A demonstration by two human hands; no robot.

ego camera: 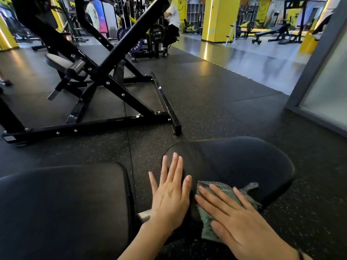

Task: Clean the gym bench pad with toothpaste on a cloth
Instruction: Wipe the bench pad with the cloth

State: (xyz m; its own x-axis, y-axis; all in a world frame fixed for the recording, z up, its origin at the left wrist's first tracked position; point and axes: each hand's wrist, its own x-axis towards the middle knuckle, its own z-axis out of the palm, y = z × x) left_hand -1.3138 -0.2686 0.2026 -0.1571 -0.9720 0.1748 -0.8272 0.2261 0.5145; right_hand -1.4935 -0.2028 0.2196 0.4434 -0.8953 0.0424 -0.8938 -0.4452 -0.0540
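Two hands lie flat, fingers spread: the right hand (242, 220) presses one cloth (207, 218) onto a pad (234, 162), the left hand (170, 192) beside it. A second pad (62, 209) and a black frame (105, 81) stand left.

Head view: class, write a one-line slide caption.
Right hand presses green cloth on bench pad; left hand flat beside.

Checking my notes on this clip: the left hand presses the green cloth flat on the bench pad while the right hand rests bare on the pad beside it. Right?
Not quite. The head view shows the right hand pressing the green cloth on the bench pad; the left hand rests bare beside it.
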